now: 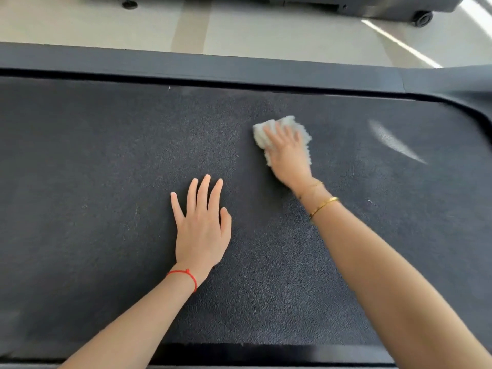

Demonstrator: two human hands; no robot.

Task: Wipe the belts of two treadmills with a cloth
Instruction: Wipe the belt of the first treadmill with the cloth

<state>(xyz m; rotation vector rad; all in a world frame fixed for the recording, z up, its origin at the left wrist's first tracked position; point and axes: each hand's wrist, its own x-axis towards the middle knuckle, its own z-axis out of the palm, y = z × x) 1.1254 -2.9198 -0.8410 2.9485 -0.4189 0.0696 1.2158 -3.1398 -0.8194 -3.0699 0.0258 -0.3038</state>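
Observation:
A dark textured treadmill belt fills most of the head view. My right hand presses a white fluffy cloth flat against the belt, right of centre; the cloth's edges stick out past the fingers. My left hand lies flat on the belt with fingers spread, holding nothing, below and left of the cloth. A pale streak marks the belt to the right of the cloth.
The treadmill's dark side rail runs along the far edge and curves down at the right end. Beyond it is light floor. Another machine's base with a wheel stands at the top right.

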